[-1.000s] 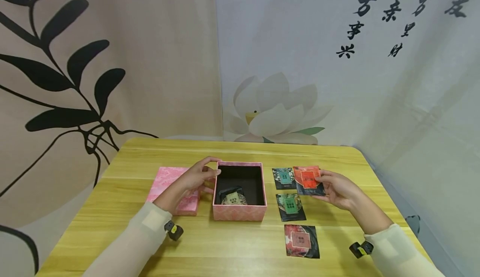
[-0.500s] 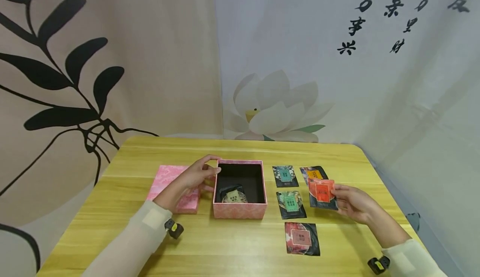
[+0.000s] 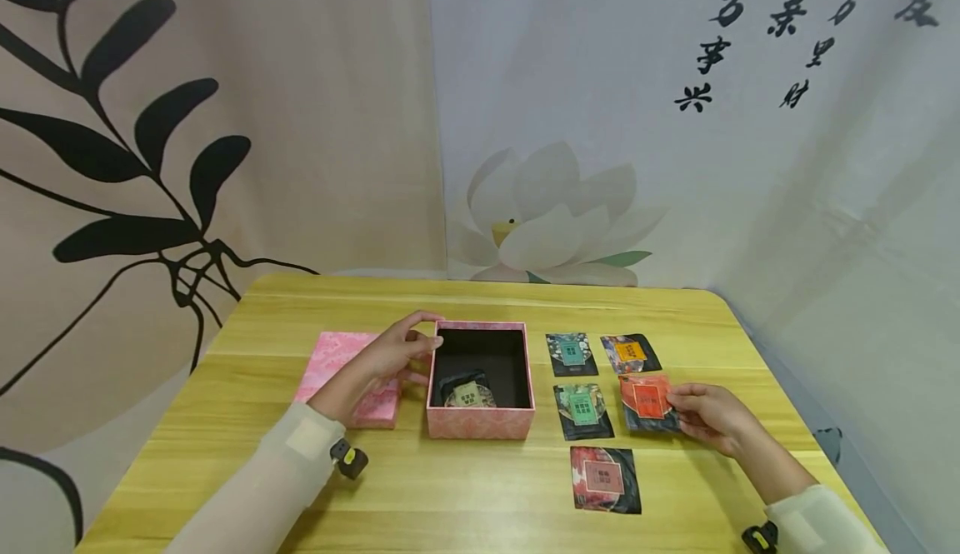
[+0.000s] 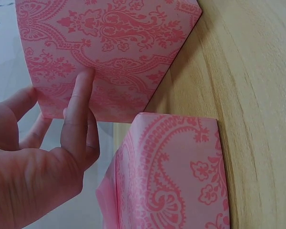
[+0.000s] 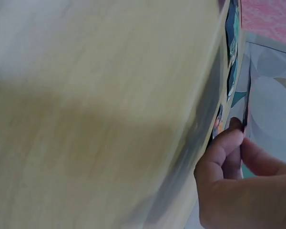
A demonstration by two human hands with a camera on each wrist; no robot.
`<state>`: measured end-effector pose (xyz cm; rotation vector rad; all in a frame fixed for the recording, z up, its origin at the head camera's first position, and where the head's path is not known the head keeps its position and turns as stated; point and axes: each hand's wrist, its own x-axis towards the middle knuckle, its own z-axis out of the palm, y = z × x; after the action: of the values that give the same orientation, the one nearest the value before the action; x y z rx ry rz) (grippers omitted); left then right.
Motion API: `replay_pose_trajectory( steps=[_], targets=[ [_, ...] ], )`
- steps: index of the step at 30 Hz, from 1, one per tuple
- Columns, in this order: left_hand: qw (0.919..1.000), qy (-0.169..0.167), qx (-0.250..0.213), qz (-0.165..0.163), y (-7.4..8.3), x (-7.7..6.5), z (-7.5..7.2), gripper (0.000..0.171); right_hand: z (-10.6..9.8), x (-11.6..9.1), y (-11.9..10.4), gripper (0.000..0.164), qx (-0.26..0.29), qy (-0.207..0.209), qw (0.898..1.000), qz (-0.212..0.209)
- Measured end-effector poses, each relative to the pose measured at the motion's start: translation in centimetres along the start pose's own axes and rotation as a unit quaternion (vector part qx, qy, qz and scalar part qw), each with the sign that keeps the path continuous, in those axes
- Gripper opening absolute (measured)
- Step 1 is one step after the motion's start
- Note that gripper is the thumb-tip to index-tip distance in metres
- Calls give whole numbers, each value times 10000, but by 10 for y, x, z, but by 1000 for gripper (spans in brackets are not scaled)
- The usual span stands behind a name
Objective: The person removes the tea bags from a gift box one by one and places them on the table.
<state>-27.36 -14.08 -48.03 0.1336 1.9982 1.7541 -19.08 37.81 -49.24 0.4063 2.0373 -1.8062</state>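
In the head view my left hand (image 3: 396, 352) holds the left wall of an open pink patterned box (image 3: 480, 423), thumb tip at the rim. The left wrist view shows one finger (image 4: 81, 95) against the box's outer wall (image 4: 119, 52). A dark sachet with a pale label (image 3: 468, 393) lies inside the black interior. My right hand (image 3: 712, 416) pinches the right edge of a red-and-dark sachet (image 3: 647, 401), close over the table. In the right wrist view this sachet (image 5: 248, 95) appears edge-on between thumb and fingers.
Left of the box lies its pink lid (image 3: 337, 358), partly behind the left forearm. Flat on the wooden table (image 3: 450, 487) are a teal-labelled sachet (image 3: 572, 354), a green-labelled one (image 3: 583, 411), an orange-labelled one (image 3: 630, 353) and a dark-red one (image 3: 606, 479). A printed curtain stands behind.
My right hand has carried the red sachet rightward and nearer to me, then lower toward the table, uncovering the orange-labelled sachet. The left hand stays at the box.
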Motion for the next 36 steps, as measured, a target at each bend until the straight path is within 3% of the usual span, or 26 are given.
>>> replay_pose_trajectory(
  steps=[5, 15, 20, 26, 36],
  targets=[
    [10000, -20, 28, 45, 0, 1, 0, 54, -1, 1, -1, 30, -214, 254, 9994, -52],
    [10000, -27, -11, 27, -1, 1, 0, 53, -6, -1, 4, 30, -50, 530, 9985, -135],
    [10000, -28, -41, 1, -2, 1, 0, 52, -10, -2, 5, 29, 571, 288, 9980, -14],
    [9999, 20, -126, -10, -3, 0, 1, 50, -7, -2, 2, 31, 1407, -199, 9898, 45],
    [10000, -35, -43, 76, -2, -1, 1, 52, 29, -1, -21, 33, 1864, -755, 9796, -36]
  ],
)
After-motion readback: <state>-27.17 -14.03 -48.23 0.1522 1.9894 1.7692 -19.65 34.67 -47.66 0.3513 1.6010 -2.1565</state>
